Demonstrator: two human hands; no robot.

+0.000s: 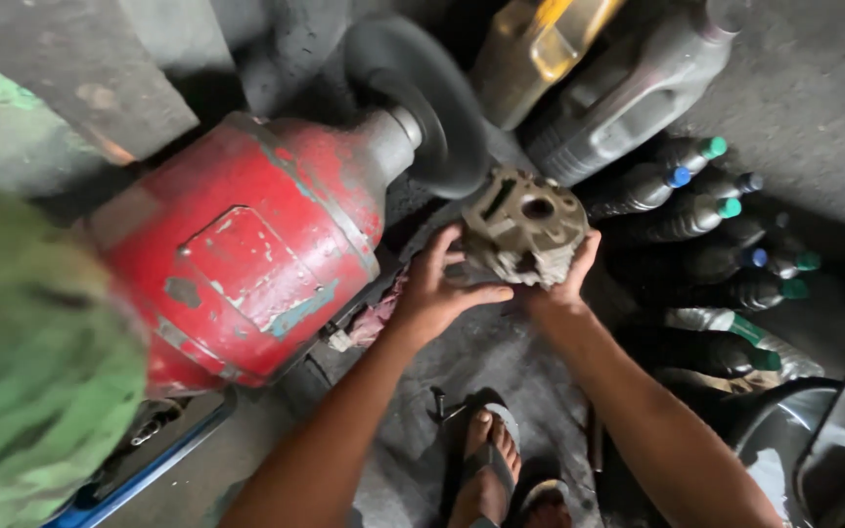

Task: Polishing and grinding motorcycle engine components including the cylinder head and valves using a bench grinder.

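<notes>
I hold a dirty round metal housing with a centre hole and several cut-outs in both hands. My left hand grips its lower left edge, thumb stretched under it. My right hand cups its lower right side. The part sits right beside the dark grinding wheel of a red bench grinder, close to touching the wheel's lower edge.
Several dark plastic bottles with green and blue caps lie on the floor to the right. Grey and yellow jerry cans stand behind. My sandalled feet are below. A blurred green cloth fills the left foreground.
</notes>
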